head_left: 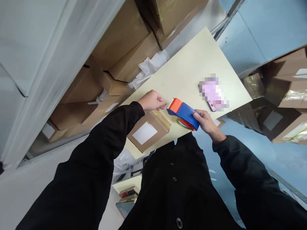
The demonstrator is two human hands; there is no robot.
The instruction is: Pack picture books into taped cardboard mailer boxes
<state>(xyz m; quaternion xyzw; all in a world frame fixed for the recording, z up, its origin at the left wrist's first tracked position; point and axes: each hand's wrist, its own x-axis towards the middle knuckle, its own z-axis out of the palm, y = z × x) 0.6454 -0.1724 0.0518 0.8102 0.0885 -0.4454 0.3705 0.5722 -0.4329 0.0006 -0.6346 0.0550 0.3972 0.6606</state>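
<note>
My right hand (pixel 206 124) grips a blue and orange tape dispenser (pixel 185 112) by its rear end. The roll of tape (pixel 184 123) shows on its underside, with a green and yellow rim. My left hand (pixel 153 101) is closed in a pinch just left of the dispenser's orange head. Clear tape (pixel 166 107) stretches in the short gap between that head and my left fingers. Below my left hand a cardboard box (pixel 150 129) rests on the pale table, with a white label (pixel 145 132) on one face and shiny tape along its upper edge.
On the pale table (pixel 189 60) lies a pixelated pinkish object (pixel 213 92). Open cardboard boxes (pixel 124 54) with white paper (pixel 153 65) fill the shelf beyond the table. Taped boxes (pixel 285 95) are stacked at right. Under the table's near side stands a smaller surface (pixel 134 183) with several items.
</note>
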